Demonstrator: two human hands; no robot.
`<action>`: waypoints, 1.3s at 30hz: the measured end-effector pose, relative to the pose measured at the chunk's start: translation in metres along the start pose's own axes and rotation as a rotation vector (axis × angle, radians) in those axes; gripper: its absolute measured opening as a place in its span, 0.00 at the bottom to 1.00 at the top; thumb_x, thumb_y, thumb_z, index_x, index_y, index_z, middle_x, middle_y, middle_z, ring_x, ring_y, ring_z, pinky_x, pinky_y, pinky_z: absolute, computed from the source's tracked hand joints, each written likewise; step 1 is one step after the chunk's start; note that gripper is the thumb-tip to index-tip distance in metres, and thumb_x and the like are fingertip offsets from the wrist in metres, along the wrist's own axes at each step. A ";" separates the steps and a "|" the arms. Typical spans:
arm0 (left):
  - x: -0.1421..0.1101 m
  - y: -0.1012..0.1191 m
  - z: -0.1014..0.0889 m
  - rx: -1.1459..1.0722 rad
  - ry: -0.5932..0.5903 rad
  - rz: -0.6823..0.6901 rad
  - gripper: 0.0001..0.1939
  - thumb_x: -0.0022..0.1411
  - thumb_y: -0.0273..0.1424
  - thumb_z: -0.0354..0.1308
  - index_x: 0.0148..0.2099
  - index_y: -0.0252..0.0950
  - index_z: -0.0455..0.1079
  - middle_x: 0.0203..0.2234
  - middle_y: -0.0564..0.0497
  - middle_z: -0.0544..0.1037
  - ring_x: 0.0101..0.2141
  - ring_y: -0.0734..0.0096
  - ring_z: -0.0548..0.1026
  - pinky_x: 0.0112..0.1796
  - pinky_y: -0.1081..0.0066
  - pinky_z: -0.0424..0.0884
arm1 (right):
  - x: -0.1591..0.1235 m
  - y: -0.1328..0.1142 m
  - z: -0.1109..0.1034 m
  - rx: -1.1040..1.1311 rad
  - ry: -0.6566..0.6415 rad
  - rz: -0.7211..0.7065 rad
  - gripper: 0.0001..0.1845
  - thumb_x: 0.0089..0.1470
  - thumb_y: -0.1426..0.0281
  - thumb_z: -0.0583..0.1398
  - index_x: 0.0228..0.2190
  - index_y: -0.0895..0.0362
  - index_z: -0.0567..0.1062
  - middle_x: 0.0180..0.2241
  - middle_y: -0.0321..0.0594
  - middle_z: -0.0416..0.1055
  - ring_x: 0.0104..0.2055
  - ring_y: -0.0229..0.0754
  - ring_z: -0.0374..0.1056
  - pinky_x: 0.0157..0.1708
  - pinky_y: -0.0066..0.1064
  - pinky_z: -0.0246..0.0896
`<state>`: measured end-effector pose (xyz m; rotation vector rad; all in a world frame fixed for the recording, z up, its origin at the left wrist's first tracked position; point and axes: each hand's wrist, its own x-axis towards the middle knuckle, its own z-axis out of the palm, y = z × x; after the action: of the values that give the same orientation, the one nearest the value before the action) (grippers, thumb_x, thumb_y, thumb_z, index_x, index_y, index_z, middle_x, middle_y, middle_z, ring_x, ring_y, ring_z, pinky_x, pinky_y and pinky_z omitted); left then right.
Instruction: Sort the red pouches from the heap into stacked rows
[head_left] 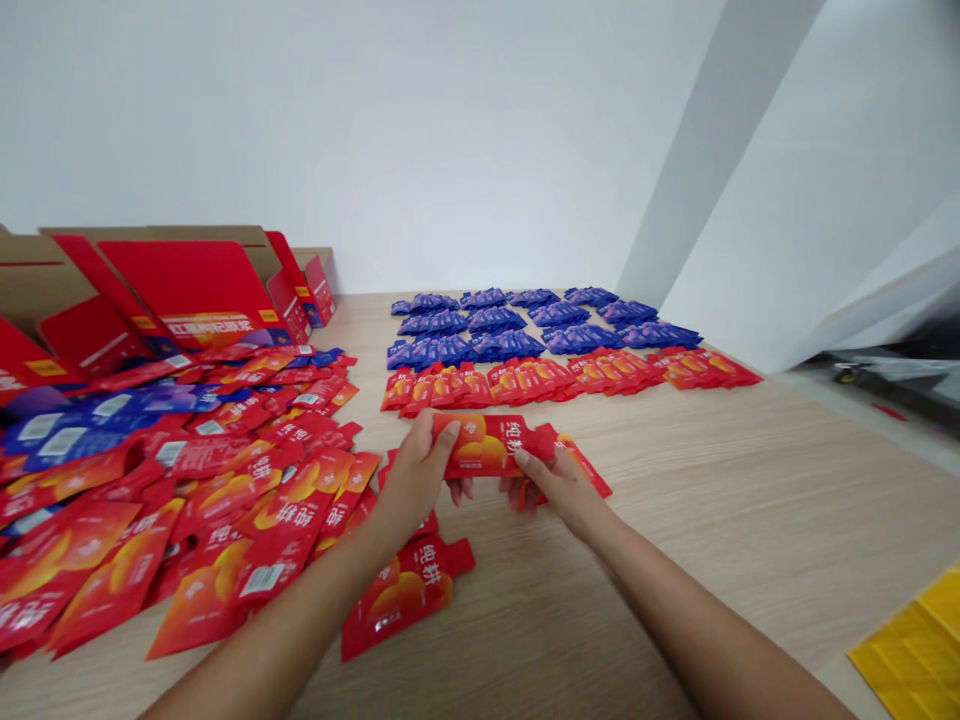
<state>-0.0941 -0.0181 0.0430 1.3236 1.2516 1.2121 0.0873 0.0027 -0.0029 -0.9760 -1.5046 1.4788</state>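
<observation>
A red pouch (pixel 484 447) with orange fruit printed on it is held level above the table. My left hand (pixel 421 462) pinches its left end between thumb and fingers. Its right end is gripped by my right hand (pixel 556 486), thumb on the front face. Another red pouch shows behind my right hand; whether those fingers hold it too, I cannot tell. Below my left hand a loose red pouch (pixel 409 590) lies on the table, with more red partly hidden behind the wrist. A large heap of red pouches (pixel 300 510) spreads beside my left forearm.
Purple-blue pouches (pixel 495 320) lie in overlapping groups near the wall, with a row of red pouches (pixel 536 378) before them. More blue pouches (pixel 112 415) are in the left heap. Open red cartons (pixel 187 285) stand behind it. Something yellow (pixel 919 635) sits at lower right.
</observation>
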 end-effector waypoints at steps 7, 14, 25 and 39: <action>-0.009 -0.010 0.012 -0.137 -0.444 -0.214 0.19 0.50 0.43 0.61 0.35 0.36 0.58 0.17 0.54 0.75 0.15 0.71 0.73 0.15 0.78 0.64 | 0.004 -0.003 -0.004 0.414 0.308 -0.055 0.18 0.43 0.53 0.65 0.20 0.55 0.71 0.17 0.32 0.70 0.17 0.35 0.62 0.19 0.26 0.58; -0.027 -0.028 0.036 -0.104 -0.526 -0.308 0.17 0.54 0.43 0.56 0.38 0.38 0.56 0.16 0.57 0.73 0.12 0.75 0.69 0.13 0.78 0.62 | 0.001 -0.011 0.001 0.505 0.370 -0.066 0.15 0.39 0.59 0.68 0.25 0.55 0.72 0.19 0.31 0.72 0.19 0.36 0.63 0.21 0.27 0.59; -0.036 -0.021 0.032 0.322 -0.667 -0.217 0.30 0.62 0.50 0.39 0.16 0.38 0.57 0.07 0.56 0.60 0.10 0.77 0.58 0.16 0.75 0.55 | 0.004 -0.011 -0.028 0.227 0.512 -0.064 0.23 0.42 0.49 0.63 0.19 0.54 0.66 0.13 0.28 0.64 0.14 0.33 0.54 0.15 0.27 0.51; 0.018 -0.011 -0.051 1.562 -0.353 -0.214 0.28 0.62 0.45 0.46 0.51 0.26 0.66 0.43 0.30 0.76 0.44 0.44 0.74 0.39 0.56 0.68 | 0.025 0.016 -0.106 -0.900 0.588 -0.005 0.19 0.54 0.54 0.50 0.27 0.54 0.71 0.22 0.39 0.71 0.26 0.44 0.67 0.27 0.32 0.55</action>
<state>-0.1455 -0.0001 0.0380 2.1711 2.0296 -0.4331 0.1751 0.0670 -0.0180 -1.7240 -1.6888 0.3581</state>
